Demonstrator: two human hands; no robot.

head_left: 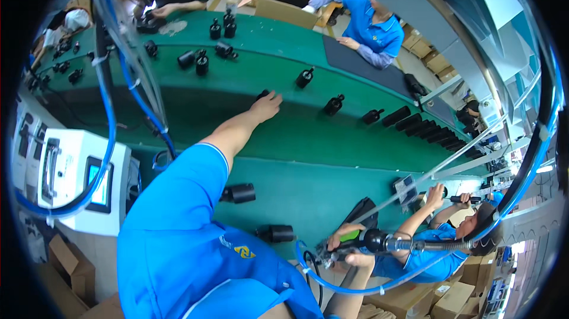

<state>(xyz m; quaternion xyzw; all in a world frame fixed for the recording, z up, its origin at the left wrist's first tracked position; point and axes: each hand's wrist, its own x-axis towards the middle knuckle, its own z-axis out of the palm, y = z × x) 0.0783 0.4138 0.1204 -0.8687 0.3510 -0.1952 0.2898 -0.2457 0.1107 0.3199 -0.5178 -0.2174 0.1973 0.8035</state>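
Observation:
My left hand (267, 107) stretches out over the green belt, palm down with fingers apart. A black part (264, 93) shows at its far edge, mostly covered by the hand. Low on the right, my right hand (359, 260) is closed at a black power tool (374, 240) with a coiled line running off to the right; its fingers are partly hidden. Beside the tool's front end is another hand (340, 238), whose owner I cannot make out. Two black cylinders (239, 193) (276, 233) lie on the near bench between my arms.
Black knobbed housings (304, 77) stand along the belt, with a row of black cylinders (424, 124) farther right. A white machine with a screen (80, 180) stands left. Blue hoses (121, 70) hang in front. Co-workers (373, 23) sit opposite; another person (435, 254) works at right.

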